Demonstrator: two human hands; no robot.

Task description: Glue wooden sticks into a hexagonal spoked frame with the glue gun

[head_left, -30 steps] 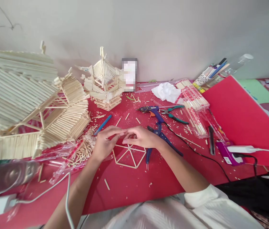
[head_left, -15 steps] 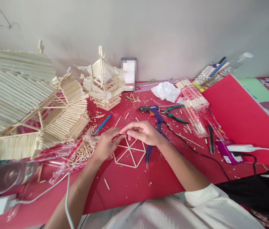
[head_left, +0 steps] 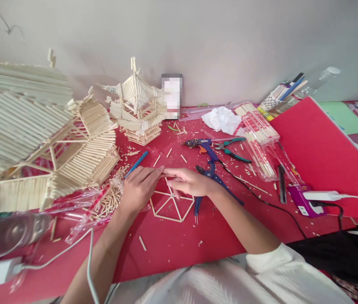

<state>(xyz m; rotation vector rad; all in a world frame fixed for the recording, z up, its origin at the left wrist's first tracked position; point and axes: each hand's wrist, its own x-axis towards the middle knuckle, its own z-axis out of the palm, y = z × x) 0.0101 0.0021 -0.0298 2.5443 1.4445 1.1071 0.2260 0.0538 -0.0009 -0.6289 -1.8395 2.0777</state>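
My left hand (head_left: 139, 188) and my right hand (head_left: 187, 181) meet fingertip to fingertip over a flat hexagon frame of thin wooden sticks (head_left: 173, 205) lying on the red table (head_left: 179, 245). Both pinch together at the frame's far edge, on what looks like one short stick, too small to make out clearly. A heap of cut sticks (head_left: 110, 200) lies just left of my left hand. A blue pen (head_left: 137, 164) lies beyond my left fingers.
Stick-built models stand at left: a large roofed one (head_left: 36, 135) and a small pagoda (head_left: 137, 107). A blue glue gun (head_left: 202, 145), green pliers (head_left: 231, 152), blue cutters (head_left: 212, 179), packed sticks (head_left: 258, 133), tissue (head_left: 223, 120), a purple power strip (head_left: 304, 202) lie right.
My right hand dropped from a raised pinch back down toward the frame, and its fingers now reach left to meet my left fingertips. The view shifted slightly.
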